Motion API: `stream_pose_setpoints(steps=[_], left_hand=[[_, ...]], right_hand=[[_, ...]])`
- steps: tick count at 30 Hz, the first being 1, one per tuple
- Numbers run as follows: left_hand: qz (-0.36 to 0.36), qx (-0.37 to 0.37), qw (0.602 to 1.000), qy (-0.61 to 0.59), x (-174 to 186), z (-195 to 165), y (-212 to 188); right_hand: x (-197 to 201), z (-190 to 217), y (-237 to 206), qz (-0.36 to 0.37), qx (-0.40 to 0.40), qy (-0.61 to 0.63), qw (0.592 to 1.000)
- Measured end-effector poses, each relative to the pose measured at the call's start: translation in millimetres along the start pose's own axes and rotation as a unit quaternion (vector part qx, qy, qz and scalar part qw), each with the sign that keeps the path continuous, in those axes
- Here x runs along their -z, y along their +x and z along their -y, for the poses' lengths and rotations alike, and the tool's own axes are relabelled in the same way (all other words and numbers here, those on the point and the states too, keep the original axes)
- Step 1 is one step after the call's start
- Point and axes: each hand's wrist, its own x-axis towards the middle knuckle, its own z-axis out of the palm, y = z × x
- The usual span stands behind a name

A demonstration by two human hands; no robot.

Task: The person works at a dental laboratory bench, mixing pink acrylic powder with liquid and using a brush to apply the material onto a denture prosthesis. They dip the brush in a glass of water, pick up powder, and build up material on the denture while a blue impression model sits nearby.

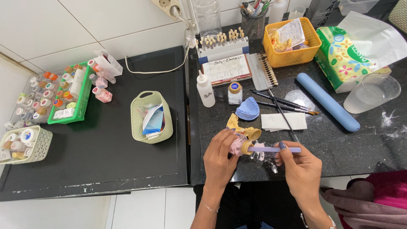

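Left hand (220, 156) wrapped around a small pink jar (237, 145), tan cap pointing right. Right hand (299, 166) pinching a lilac brush handle (274, 149), tip at the jar's mouth. Just beyond, on the dark surface (373, 140): yellow dental cast (242, 127), blue tray (248, 108), white paper (283, 121), thin brushes (282, 101). Farther right, blue tube (327, 101) and glass of water (372, 92). Orange basket (291, 41) at the back. Well left, green basket (151, 116) and racks of small bottles (55, 95).
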Motion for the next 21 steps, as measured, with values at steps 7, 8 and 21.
stream_pose_setpoints(steps=[7, 8, 21], left_hand=[[-0.004, 0.004, 1.0, 0.004, 0.1, 1.3, -0.5], [-0.003, 0.004, 1.0, 0.004, 0.4, 1.4, -0.3], [-0.004, 0.009, 1.0, 0.005, -1.0, 1.6, -0.4]], right_hand=[[6.2, 2.1, -6.7, -0.033, 0.011, 0.001, 0.999], [6.1, 2.1, -7.3, -0.032, 0.015, 0.004, 0.999], [10.6, -9.3, -0.7, -0.025, 0.028, 0.082, 0.996]])
